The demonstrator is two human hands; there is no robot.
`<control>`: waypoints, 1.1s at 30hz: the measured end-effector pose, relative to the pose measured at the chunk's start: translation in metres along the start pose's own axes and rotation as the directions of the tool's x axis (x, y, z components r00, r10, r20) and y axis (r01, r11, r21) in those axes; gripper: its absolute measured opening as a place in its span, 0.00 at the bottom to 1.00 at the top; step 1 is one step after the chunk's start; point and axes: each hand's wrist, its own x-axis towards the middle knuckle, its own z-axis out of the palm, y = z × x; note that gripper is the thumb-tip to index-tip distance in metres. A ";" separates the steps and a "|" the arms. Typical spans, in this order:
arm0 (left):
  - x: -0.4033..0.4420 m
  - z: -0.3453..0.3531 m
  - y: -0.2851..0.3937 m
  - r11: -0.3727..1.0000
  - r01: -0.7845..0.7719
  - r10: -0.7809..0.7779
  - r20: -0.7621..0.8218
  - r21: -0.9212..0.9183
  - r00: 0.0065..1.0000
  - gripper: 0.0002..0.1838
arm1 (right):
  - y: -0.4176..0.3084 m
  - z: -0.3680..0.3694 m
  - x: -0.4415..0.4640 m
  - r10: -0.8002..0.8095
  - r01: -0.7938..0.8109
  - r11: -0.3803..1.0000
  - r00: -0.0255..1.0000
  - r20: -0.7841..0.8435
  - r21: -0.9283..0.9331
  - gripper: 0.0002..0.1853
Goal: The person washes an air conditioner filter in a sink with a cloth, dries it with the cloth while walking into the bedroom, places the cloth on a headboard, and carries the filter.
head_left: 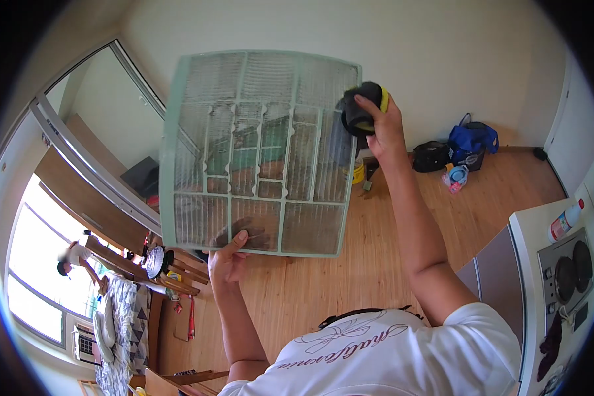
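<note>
A translucent mesh filter panel (257,152) with a pale green frame is held upright in front of me. My left hand (228,259) grips its bottom edge, thumb on the near face and the other fingers behind. At the panel's upper right edge, my right hand (381,125) is wrapped round a black round-ended tool (362,109) with a yellow-green rim. The tool's dark end overlaps the panel's right side; whether it touches the mesh is hard to tell.
Bags (472,142) lie by the far wall. At right are a counter with a stove (567,277) and a bottle (565,221). Another person (79,256) is near the window and bed (129,310) at left. A mirror (105,119) stands behind the panel.
</note>
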 end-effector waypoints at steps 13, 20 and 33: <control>0.046 0.079 -0.070 0.832 -0.301 0.447 0.243 -0.466 0.861 0.27 | 0.070 0.027 -0.111 0.298 -0.233 0.922 0.937 -0.181 0.310 0.14; 0.040 0.103 -0.040 0.827 -0.208 0.149 -0.153 -0.522 0.977 0.20 | 0.057 0.036 -0.107 0.165 -0.118 0.974 0.954 -0.249 0.195 0.18; 0.023 0.100 -0.027 0.796 -0.378 0.439 0.021 -0.473 0.898 0.37 | 0.057 0.006 -0.072 0.106 -0.073 0.989 0.957 -0.270 0.128 0.12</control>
